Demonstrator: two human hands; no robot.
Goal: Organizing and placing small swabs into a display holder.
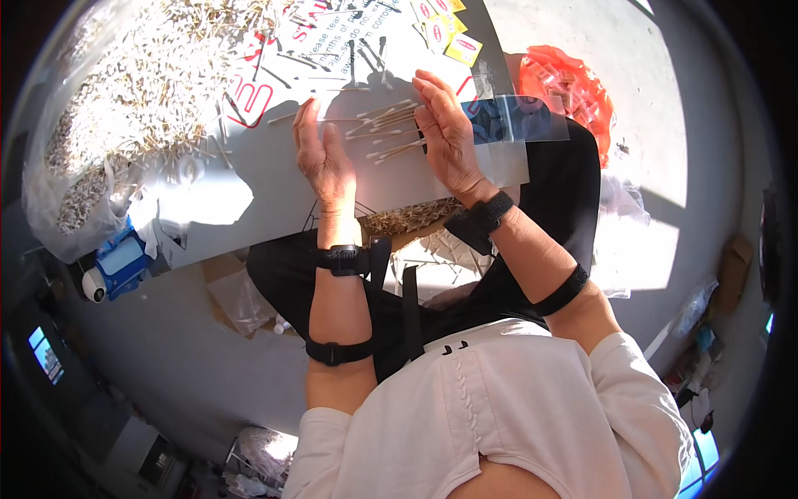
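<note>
A loose bunch of cotton swabs point(386, 125) lies on the pale tabletop between my hands, roughly side by side, with white tips toward the left. My left hand point(326, 162) stands on edge left of them, fingers stretched, holding nothing. At the bunch's right ends, my right hand point(449, 137) is upright with its fingers extended; its palm side is against or very near the swabs, and I cannot tell if they touch. A clear plastic bag point(519, 121) lies just right of my right hand, partly behind it.
A big heap of cotton swabs point(125, 108) spreads over the table's left. Scattered dark-tipped swabs point(366, 54) and yellow packets point(463, 48) lie at the far side. Right of the table is a red plastic bag point(565, 83). A blue-and-white package point(120, 262) sits by the left edge; more swabs point(440, 258) are below.
</note>
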